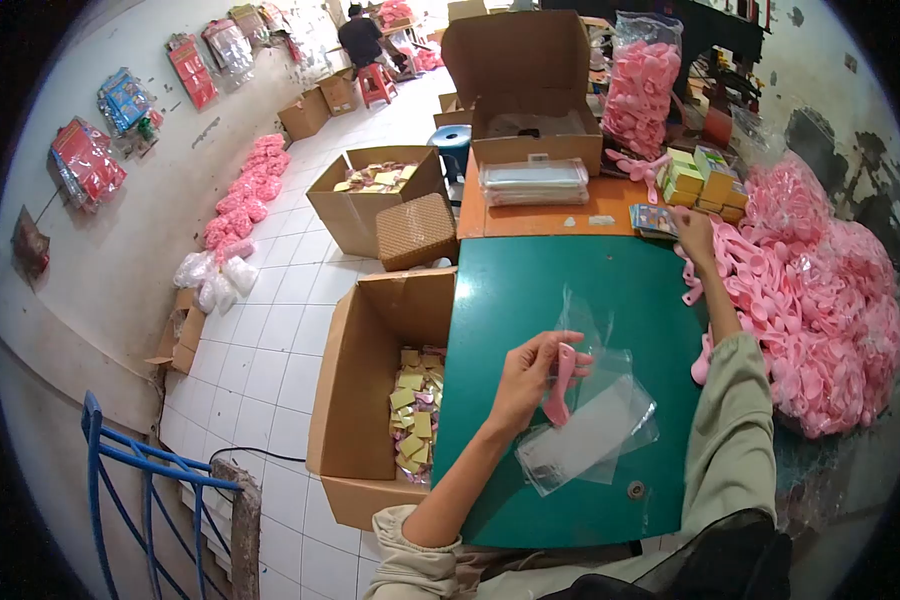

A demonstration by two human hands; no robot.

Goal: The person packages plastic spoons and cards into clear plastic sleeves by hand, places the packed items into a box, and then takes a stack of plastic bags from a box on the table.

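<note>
My left hand (530,375) is closed on a pink plastic spoon (562,388) above the green table top (510,290). A clear plastic bag (592,318) rises at its fingers; whether they grip it too is unclear. Below lie several flat clear plastic bags (590,430), overlapping. Stretched to the far right, my right hand (695,235) has its fingers at a small stack of printed cards (652,220). Those fingers look bent together at the stack's edge; what is between them is too small to make out. Loose pink spoons (760,275) lie beside that hand.
A big heap of bagged pink spoons (830,300) borders the table's right. Small yellow boxes (705,180) and packs of clear bags (535,182) stand at the back. An open carton (345,400) with small yellow packets is at left. A person (360,42) sits far off.
</note>
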